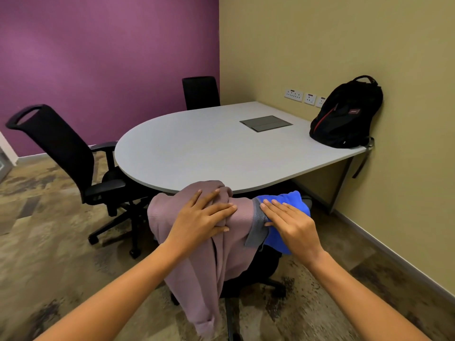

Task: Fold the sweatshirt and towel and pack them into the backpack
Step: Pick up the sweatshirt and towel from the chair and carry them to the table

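A mauve sweatshirt [197, 262] hangs over the back of a black chair in front of me, one sleeve trailing down toward the floor. Beside it on the same chair back lies a blue towel [288, 201] with a grey edge. My left hand [202, 217] rests flat on the sweatshirt, fingers straight. My right hand [293, 225] lies flat on the towel, fingers extended. The black backpack [344, 114] with red trim stands upright at the far right of the table, leaning on the wall; its zip looks closed.
The grey rounded table [197, 148] has a metal cable hatch [266, 123] set in it. Two black office chairs stand at the left [61, 153] and the far side [200, 92]. Wall sockets [302, 96] sit beside the backpack. The floor is patterned carpet.
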{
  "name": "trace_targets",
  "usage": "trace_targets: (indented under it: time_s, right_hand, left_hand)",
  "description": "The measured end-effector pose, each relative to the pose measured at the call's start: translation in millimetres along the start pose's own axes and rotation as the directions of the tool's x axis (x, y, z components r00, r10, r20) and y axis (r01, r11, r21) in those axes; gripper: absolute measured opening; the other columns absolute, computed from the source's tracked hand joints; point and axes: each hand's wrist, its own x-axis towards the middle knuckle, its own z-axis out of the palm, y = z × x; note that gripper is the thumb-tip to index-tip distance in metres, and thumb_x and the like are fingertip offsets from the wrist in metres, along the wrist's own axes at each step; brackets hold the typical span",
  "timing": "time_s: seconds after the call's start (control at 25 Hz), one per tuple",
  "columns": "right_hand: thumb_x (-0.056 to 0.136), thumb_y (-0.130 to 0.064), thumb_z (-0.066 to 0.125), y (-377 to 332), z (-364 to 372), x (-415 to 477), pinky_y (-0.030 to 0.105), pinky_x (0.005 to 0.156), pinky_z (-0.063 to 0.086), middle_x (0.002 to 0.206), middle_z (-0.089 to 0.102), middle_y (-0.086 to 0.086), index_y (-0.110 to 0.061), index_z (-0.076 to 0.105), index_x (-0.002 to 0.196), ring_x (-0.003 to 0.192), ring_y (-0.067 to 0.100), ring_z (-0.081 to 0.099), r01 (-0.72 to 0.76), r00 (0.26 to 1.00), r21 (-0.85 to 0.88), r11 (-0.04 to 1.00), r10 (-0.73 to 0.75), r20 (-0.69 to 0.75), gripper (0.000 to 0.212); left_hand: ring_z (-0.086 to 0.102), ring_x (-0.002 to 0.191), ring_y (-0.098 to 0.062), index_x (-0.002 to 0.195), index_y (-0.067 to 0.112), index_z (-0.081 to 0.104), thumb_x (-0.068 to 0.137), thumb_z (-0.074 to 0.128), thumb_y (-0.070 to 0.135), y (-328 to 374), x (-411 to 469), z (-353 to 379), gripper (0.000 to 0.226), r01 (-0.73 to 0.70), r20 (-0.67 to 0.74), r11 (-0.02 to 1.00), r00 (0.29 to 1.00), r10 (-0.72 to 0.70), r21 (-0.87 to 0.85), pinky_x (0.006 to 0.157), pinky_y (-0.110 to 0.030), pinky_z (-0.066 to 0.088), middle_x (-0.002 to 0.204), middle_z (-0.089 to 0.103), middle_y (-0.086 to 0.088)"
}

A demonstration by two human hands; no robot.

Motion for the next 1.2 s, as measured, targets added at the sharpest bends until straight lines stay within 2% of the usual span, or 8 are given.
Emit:
trace_targets:
  time_s: [0.2, 0.36, 0.48, 0.6, 0.72, 0.96, 1.04, 1.2]
  right_hand:
    - [0.098, -0.018, 0.049, -5, -7, 8, 0.033, 0.08, 0.058, 0.106, 0.073, 0.003, -0.009, 0.073, 0.108, 0.099, 0.02, 0.07, -0.057, 0.997, 0.054, 0.997, 0.06, -0.048, 0.028]
    - [0.094, -0.017, 0.049, -29, -12, 28, 0.013, 0.07, 0.043, 0.082, 0.075, -0.004, -0.011, 0.076, 0.096, 0.074, 0.009, 0.068, -0.317, 0.931, 0.136, 0.939, 0.336, -0.145, 0.027]
    - [0.102, -0.025, 0.039, -46, -11, 37, 0.013, 0.064, 0.045, 0.081, 0.074, -0.006, -0.011, 0.075, 0.096, 0.071, 0.007, 0.066, -0.392, 0.885, 0.228, 0.891, 0.433, -0.171, 0.04]
    - [0.102, -0.027, 0.039, -49, -13, 39, 0.02, 0.058, 0.05, 0.081, 0.074, -0.004, -0.011, 0.074, 0.096, 0.069, 0.011, 0.067, -0.328, 0.918, 0.23, 0.916, 0.366, -0.152, 0.039]
    - [0.1, -0.025, 0.042, -47, -14, 48, 0.023, 0.054, 0.051, 0.08, 0.073, -0.004, -0.011, 0.073, 0.096, 0.066, 0.013, 0.068, -0.329, 0.926, 0.211, 0.921, 0.358, -0.118, 0.035]
    - [0.094, -0.022, 0.044, -62, -30, 70, 0.026, 0.066, 0.055, 0.091, 0.073, -0.003, -0.009, 0.072, 0.1, 0.079, 0.009, 0.069, -0.385, 0.897, 0.365, 0.848, 0.436, -0.067, 0.031]
    - [0.094, -0.035, 0.047, -69, -40, 75, 0.028, 0.071, 0.054, 0.1, 0.07, -0.009, -0.016, 0.068, 0.108, 0.087, 0.004, 0.065, -0.453, 0.873, 0.449, 0.77, 0.486, 0.046, 0.031]
    - [0.081, -0.062, 0.059, -95, -40, 68, 0.018, 0.09, 0.046, 0.141, 0.045, -0.013, -0.023, 0.038, 0.142, 0.122, 0.004, 0.049, -0.495, 0.868, 0.49, 0.718, 0.433, 0.241, 0.075]
  left_hand:
    - [0.065, 0.107, -0.019, 0.103, 0.025, 0.074, 0.095, 0.052, 0.037, 7, 1, 3, 0.025, 0.04, -0.156, 0.993, 0.986, -0.057, -0.108, 0.098, -0.047, 0.047, 0.102, 0.072, 0.01]
    - [0.067, 0.095, -0.015, 0.093, 0.019, 0.074, 0.098, 0.049, 0.035, 6, 1, 1, 0.03, 0.132, -0.166, 0.973, 0.972, -0.164, -0.191, 0.102, -0.039, 0.044, 0.091, 0.073, 0.003]
    - [0.066, 0.088, -0.014, 0.09, 0.017, 0.072, 0.096, 0.051, 0.032, 3, -1, -5, 0.026, 0.18, -0.151, 0.954, 0.964, -0.22, -0.241, 0.103, -0.037, 0.043, 0.087, 0.071, 0.004]
    - [0.063, 0.082, -0.016, 0.087, 0.013, 0.07, 0.096, 0.051, 0.029, 1, -1, -12, 0.026, 0.217, -0.15, 0.939, 0.953, -0.263, -0.265, 0.098, -0.036, 0.045, 0.084, 0.069, 0.001]
    - [0.062, 0.077, -0.023, 0.089, 0.012, 0.068, 0.096, 0.049, 0.031, -5, 7, -19, 0.029, 0.267, -0.142, 0.931, 0.941, -0.308, -0.25, 0.077, -0.036, 0.05, 0.082, 0.068, -0.002]
    - [0.064, 0.078, -0.021, 0.088, 0.01, 0.069, 0.098, 0.047, 0.035, -13, 17, -39, 0.035, 0.263, -0.235, 0.926, 0.915, -0.329, -0.272, 0.067, -0.031, 0.049, 0.084, 0.069, -0.001]
    - [0.064, 0.077, -0.023, 0.088, 0.009, 0.07, 0.099, 0.048, 0.033, -11, 26, -46, 0.035, 0.231, -0.269, 0.928, 0.911, -0.312, -0.292, 0.068, -0.034, 0.05, 0.084, 0.069, -0.002]
    - [0.064, 0.078, -0.025, 0.089, 0.009, 0.071, 0.097, 0.054, 0.028, 3, 46, -59, 0.027, 0.09, -0.338, 0.933, 0.916, -0.215, -0.349, 0.072, -0.037, 0.051, 0.085, 0.07, -0.003]
